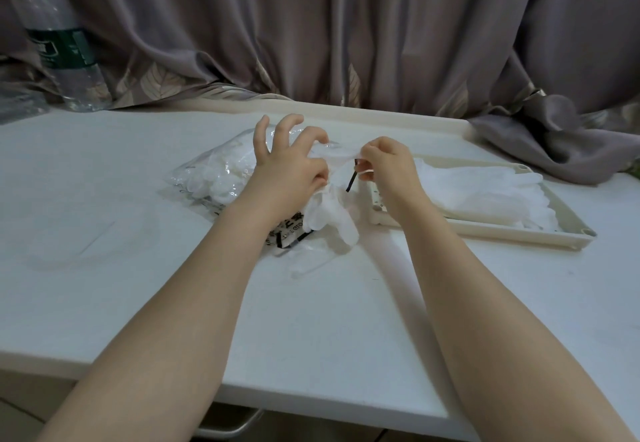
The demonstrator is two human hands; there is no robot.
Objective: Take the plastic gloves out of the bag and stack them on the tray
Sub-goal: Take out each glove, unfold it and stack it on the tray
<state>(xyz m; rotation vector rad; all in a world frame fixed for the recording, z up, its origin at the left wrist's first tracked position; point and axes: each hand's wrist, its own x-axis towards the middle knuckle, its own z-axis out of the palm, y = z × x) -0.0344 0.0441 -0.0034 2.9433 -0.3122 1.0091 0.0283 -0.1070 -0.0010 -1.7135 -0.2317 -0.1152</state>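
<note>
A clear plastic bag (pixel 211 178) full of white plastic gloves lies on the white table. My left hand (pixel 287 161) rests on the bag, thumb and forefinger pinching a glove, the other fingers spread. My right hand (pixel 384 164) pinches the same thin glove (pixel 332 213), which hangs between both hands just left of the tray. A beige tray (pixel 485 228) sits to the right and holds a stack of white gloves (pixel 485 188).
A clear water bottle (pixel 59 36) with a green label stands at the back left. Grey curtains (pixel 346 25) hang behind the table and drape onto it at the right (pixel 554 143). A thin clear plastic piece (pixel 86 244) lies on the left of the table.
</note>
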